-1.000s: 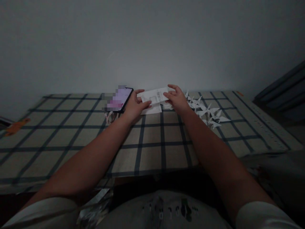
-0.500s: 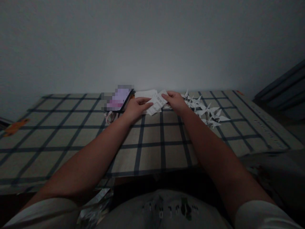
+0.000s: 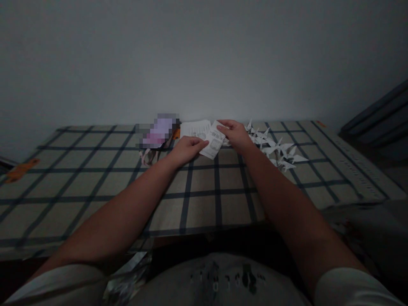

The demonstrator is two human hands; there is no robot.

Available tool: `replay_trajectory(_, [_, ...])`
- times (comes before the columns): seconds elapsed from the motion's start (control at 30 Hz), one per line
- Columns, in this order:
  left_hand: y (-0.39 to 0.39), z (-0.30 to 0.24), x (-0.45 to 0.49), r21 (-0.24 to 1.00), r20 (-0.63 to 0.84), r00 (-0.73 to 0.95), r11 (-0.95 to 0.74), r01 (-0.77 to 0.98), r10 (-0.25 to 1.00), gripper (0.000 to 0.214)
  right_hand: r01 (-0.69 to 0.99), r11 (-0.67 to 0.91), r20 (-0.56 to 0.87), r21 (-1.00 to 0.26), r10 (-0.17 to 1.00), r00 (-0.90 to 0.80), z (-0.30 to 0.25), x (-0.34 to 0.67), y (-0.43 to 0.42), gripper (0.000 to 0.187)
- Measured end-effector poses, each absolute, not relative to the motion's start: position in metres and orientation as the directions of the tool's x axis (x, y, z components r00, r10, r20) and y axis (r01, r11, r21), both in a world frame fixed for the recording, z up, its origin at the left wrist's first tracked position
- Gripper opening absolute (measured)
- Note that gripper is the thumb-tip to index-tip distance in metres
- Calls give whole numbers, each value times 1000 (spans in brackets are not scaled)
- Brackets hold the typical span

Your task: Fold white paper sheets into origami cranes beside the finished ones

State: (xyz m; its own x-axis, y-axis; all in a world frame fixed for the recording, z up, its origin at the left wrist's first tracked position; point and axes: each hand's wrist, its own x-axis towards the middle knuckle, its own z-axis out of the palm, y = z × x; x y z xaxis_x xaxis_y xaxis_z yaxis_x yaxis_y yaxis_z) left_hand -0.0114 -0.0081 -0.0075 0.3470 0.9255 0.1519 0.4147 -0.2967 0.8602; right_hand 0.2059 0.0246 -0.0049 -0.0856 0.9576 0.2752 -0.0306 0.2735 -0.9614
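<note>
A white printed paper slip [image 3: 214, 143] is turned to a diamond angle just above the checked cloth [image 3: 95, 182]. My left hand [image 3: 186, 149] pinches its lower left corner, fingers closed. My right hand [image 3: 234, 134] grips its upper right corner, fingers curled. Behind the slip lies another white printed sheet [image 3: 194, 128]. A pile of white folded paper cranes [image 3: 276, 148] sits just right of my right hand.
A phone with a lit, blurred screen [image 3: 157, 131] leans against the wall left of my left hand, with a small strip of paper [image 3: 147, 156] below it. An orange scrap [image 3: 19, 169] lies at the far left. The wall rises right behind the cloth.
The slip has rotated from lying lengthwise between both hands to a diamond angle. My left hand slid down and toward me; my right hand shifted slightly up.
</note>
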Motion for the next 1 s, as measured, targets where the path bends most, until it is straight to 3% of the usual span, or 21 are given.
replay_trajectory(0.2, [-12,-7,-8,882,211,329,-325,343,920,44,93,313,299,-945,944,-137,2,201,16,34])
replay_trajectory(0.6, [-12,-5,-7,851,211,369,-356,386,905,40,170,353,332,-920,933,-138,1,200,14,31])
replay_trajectory(0.77, [-14,-4,-7,853,193,326,-322,410,926,39,171,354,330,-920,932,-151,1,199,14,28])
replay_trajectory(1.0, [-17,-4,-5,919,157,314,-255,301,936,40,121,357,333,-926,925,-184,3,193,9,30])
